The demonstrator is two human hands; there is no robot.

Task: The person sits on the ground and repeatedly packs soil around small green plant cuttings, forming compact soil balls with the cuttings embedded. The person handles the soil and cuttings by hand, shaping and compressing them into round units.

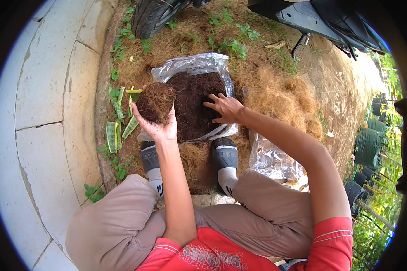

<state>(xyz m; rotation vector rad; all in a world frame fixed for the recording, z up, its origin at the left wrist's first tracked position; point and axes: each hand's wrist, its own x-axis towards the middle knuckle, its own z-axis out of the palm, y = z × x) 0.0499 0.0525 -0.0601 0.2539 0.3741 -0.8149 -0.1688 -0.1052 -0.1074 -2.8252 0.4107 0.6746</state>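
Observation:
My left hand (159, 130) cups a ball of brown coconut fibre and dark soil (156, 103), with a cut piece of variegated leaf (134, 91) by its upper left edge. Dark, fibrous potting mix (196, 101) fills an opened clear plastic bag (203, 61) on the ground. Over the right part of the mix, my right hand (225, 108) is spread palm down, its fingertips at the surface and nothing visible in its grasp. Several striped snake plant leaf cuttings (113, 137) lie left of the bag.
Loose coconut fibre (278, 98) is heaped to the right above another clear plastic bag (274, 159). My sandalled feet (225, 152) stand just below the mix. A motorcycle tyre (149, 20) and kickstand (302, 45) are at the top. Paving slabs (40, 91) border the soil at left.

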